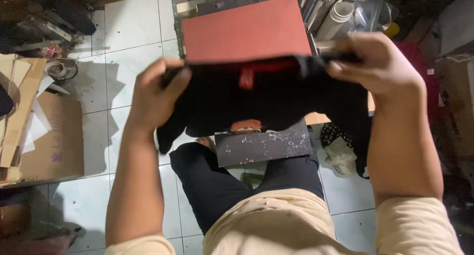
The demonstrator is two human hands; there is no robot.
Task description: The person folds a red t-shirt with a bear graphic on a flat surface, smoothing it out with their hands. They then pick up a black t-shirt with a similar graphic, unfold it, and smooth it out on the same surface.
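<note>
A black garment (266, 99) with a red neck lining and a small red tag is stretched between my two hands, hanging in front of a red flat press pad (247, 30). My left hand (158, 89) grips its left shoulder edge. My right hand (377, 62) pinches the right shoulder edge. The garment's lower part drapes down and hides the press front. I am seated, with black trousers and a beige shirt visible below.
A dark speckled base plate (264, 146) sits under the press. Cardboard sheets (44, 136) lie on the white tiled floor (133, 33) at left. White pipes (340, 15) lean at the back right. A patterned slipper (338, 146) rests at right.
</note>
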